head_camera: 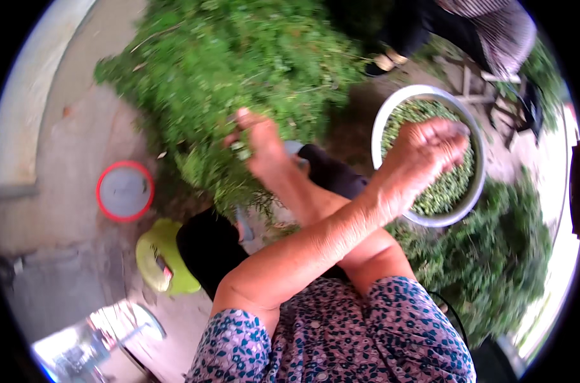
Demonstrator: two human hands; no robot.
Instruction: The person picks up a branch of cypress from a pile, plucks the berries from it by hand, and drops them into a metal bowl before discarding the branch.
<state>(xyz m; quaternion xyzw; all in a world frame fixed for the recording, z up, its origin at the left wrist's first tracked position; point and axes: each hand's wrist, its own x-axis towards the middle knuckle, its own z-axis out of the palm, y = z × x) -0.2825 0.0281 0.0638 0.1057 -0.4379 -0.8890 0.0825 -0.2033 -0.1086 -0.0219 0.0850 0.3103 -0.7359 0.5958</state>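
My forearms are crossed. My left hand [433,148] is above a round metal basin [381,127], its fingers curled; whether anything is inside them is hidden. Small green berries or buds [436,198] fill much of the basin. At the near edge of a large heap of leafy green branches [242,62] is my right hand [235,129], blurred, with its thumb and fingers bent. Small pale green pieces show between or just behind those fingers; I cannot tell whether they are gripped.
A red-rimmed round container [125,191] and a yellow-green plastic stool or tub [172,268] are at left. More cut branches [481,258] lie below the basin at right. Another person in striped clothing [505,36] is at upper right, near a wooden frame [467,91].
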